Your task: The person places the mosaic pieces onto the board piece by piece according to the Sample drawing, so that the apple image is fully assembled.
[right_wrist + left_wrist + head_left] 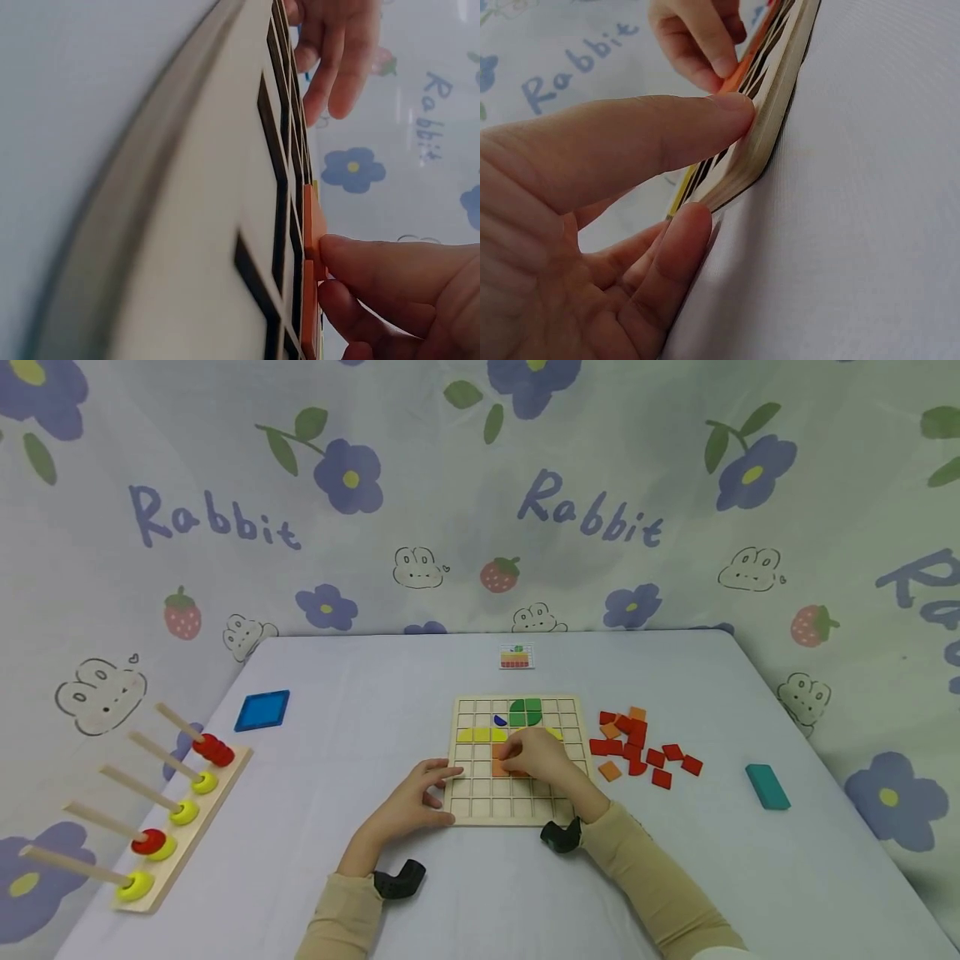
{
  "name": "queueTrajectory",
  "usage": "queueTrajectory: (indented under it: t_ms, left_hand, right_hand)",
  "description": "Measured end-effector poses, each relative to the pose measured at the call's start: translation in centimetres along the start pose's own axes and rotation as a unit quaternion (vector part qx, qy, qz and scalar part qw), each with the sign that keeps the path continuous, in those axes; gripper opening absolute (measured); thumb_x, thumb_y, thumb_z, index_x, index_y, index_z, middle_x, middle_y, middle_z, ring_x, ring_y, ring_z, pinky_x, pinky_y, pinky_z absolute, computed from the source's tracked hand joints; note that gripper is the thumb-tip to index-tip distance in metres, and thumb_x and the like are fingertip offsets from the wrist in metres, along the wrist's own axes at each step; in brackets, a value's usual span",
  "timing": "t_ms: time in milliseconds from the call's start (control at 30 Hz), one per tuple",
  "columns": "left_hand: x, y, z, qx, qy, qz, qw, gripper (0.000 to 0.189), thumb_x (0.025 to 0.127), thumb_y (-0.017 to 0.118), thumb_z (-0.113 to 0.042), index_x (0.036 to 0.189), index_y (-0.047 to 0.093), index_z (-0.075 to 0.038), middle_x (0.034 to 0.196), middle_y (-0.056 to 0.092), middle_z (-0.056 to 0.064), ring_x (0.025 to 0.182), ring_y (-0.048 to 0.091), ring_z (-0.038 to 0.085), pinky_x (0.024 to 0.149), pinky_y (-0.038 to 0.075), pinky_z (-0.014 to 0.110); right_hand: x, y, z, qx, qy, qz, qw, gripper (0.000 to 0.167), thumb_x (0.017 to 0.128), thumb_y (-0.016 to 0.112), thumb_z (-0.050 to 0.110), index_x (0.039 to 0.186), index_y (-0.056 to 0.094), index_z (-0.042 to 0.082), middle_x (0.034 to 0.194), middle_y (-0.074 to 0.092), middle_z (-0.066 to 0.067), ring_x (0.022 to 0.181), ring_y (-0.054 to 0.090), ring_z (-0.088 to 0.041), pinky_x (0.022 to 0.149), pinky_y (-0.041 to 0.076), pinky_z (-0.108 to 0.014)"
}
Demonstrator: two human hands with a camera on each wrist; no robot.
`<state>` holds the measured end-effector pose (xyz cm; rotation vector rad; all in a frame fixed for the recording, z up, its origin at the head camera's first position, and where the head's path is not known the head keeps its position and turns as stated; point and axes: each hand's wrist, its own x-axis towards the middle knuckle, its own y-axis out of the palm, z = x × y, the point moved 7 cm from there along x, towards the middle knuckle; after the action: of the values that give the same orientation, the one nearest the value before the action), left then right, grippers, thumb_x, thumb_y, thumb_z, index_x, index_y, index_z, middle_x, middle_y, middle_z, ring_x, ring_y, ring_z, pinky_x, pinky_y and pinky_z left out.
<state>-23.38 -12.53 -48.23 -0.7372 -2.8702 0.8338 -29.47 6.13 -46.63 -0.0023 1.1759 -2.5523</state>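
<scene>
A pale wooden grid board [472, 811] lies on the table, holding a yellow row [472, 735], green pieces [525, 714], a small blue half-round piece [500, 720] and orange tiles. My right hand [542, 755] reaches over its middle. Thumb and a finger pinch at an orange tile [313, 225] set in the grid, beside a second orange tile [309, 307]. My left hand [408, 802] rests at the board's left side, thumb at the near left corner [735, 172] and fingers extended along the edge. In the head view, the right hand covers part of the yellow row.
Red and orange tiles [632, 752] lie scattered right of the board. A small pattern card [517, 657] is behind it. At the left stand a peg rack [168, 860] with rings and a blue tray [262, 711]. A teal block [767, 787] lies far right.
</scene>
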Motion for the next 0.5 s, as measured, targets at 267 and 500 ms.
queueTrajectory:
  t_ms: [267,500]
  left_hand:
    - [0.0,0.0,-0.1,0.003,-0.001,-0.002,1.0000,0.068,0.072,0.077,-0.008,0.133,0.050,-0.010,0.141,0.030,0.017,0.101,0.048,0.023,0.073,0.047,0.023]
    - [-0.1,-0.1,-0.1,-0.001,-0.007,-0.004,1.0000,0.067,0.071,0.077,-0.007,0.133,0.050,-0.009,0.141,0.029,0.017,0.099,0.048,0.023,0.072,0.047,0.024]
  right_hand:
    - [-0.1,-0.1,0.2,-0.026,-0.024,-0.013,0.9993,0.005,0.078,0.073,0.017,0.076,0.069,0.019,0.079,0.065,0.008,0.078,0.056,-0.011,0.070,0.044,-0.030]
    - [-0.2,-2.4,-0.5,0.027,-0.020,-0.033,0.9989,0.008,0.077,0.074,0.015,0.084,0.070,0.015,0.077,0.061,0.005,0.074,0.052,-0.014,0.063,0.042,-0.028]
